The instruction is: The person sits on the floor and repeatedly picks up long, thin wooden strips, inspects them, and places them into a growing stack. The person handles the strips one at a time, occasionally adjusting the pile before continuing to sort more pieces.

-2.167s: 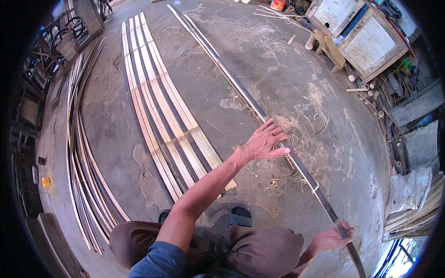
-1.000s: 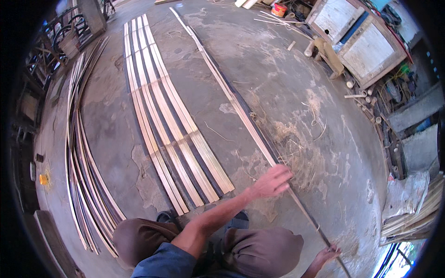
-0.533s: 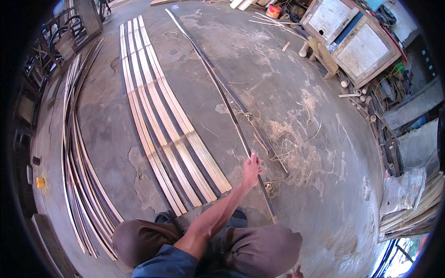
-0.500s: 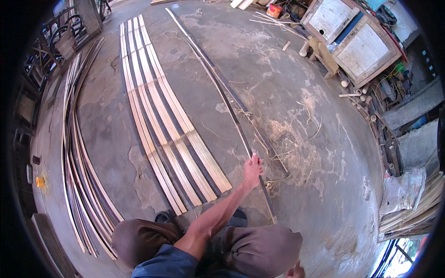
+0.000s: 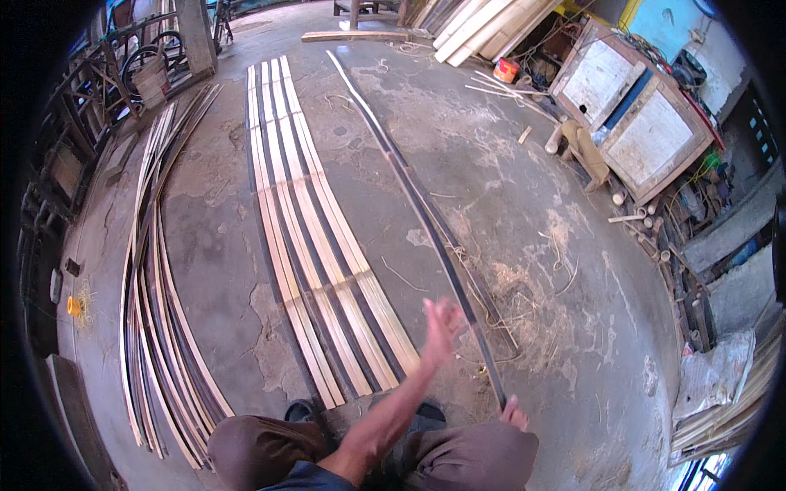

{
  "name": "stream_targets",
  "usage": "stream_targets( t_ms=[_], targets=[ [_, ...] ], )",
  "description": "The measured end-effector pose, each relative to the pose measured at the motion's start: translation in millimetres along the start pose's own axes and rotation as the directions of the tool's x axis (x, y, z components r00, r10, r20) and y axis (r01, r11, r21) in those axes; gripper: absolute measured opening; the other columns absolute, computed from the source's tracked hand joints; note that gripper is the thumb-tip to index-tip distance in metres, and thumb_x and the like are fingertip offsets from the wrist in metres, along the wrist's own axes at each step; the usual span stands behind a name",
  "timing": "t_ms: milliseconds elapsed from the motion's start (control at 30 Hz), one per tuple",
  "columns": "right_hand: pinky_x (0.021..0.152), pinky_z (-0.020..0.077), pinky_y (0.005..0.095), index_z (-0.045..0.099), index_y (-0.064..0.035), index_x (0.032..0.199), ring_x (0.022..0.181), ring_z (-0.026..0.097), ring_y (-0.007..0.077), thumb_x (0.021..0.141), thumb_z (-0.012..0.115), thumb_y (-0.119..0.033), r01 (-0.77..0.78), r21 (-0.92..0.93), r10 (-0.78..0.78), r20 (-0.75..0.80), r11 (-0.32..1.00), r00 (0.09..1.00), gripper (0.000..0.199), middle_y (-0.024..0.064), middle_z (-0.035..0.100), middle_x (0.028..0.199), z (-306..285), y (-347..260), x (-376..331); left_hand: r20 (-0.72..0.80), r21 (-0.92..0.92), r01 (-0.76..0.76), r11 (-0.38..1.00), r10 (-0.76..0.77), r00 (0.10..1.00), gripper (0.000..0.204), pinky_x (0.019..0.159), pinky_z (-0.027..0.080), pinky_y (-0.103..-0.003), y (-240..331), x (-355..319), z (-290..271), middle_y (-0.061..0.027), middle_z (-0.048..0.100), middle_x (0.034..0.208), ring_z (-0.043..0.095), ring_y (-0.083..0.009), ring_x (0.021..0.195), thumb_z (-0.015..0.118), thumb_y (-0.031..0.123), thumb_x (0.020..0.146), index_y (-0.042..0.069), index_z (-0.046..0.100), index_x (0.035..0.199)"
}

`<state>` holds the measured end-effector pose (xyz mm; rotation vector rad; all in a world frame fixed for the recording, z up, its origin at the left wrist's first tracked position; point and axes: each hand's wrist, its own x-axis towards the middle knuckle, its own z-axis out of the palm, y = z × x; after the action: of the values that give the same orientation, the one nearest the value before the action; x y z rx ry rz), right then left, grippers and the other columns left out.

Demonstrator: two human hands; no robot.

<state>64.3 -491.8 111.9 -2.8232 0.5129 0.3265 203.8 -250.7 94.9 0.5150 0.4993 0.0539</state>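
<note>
Dark strip (image 5: 449, 263), pale slats (image 5: 341, 237) alongside, shavings (image 5: 524, 304) near

Left hand (image 5: 442, 327), fingers spread, just beside one dark strip (image 5: 447, 255); right hand (image 5: 515, 414), partly hidden by the knee, gripping that strip's near end; one second strip (image 5: 494, 309) on the floor (image 5: 589, 409), close along its right; one row of pale strips (image 5: 385, 323), side by side, left of these; one bundle of thin strips (image 5: 144, 327), crossing, toward the floor's left edge; one orange tub (image 5: 506, 71), floor's far edge; one panelled cabinet (image 5: 657, 141), tilted, floor's far right corner.
</note>
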Motion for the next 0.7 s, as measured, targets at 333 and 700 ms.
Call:
stream_targets(
  t_ms=[333,700],
  targets=[
    [0.103,0.0345,0.0548,0.054,-0.0102,0.133,0.124,0.047,0.037,0.103,0.028,-0.042,0.186,-0.118,-0.21,-0.25,0.975,0.945,0.051,0.0186,0.054,0.131,118,54,-27,0.287,0.213,-0.198,0.957,0.132,0.949,0.042,0.042,0.025,-0.023,145,-9,83,0.0059,0.037,0.055,0.031,-0.0056,0.044,0.042,0.046,0.104,0.008,0.053,0.089],
    [0.117,0.0199,0.0523,0.043,-0.0088,0.146,0.14,0.033,0.0358,0.105,0.025,-0.032,0.101,0.133,-0.059,-0.292,0.986,0.955,0.05,0.0188,0.038,0.15,120,23,-34,0.827,0.54,-0.768,0.344,-0.044,0.561,0.016,0.053,0.047,-0.046,12,-136,198,-0.0173,0.059,0.063,0.064,-0.0335,0.059,0.057,0.018,0.095,0.002,0.056,0.098]
  ],
)
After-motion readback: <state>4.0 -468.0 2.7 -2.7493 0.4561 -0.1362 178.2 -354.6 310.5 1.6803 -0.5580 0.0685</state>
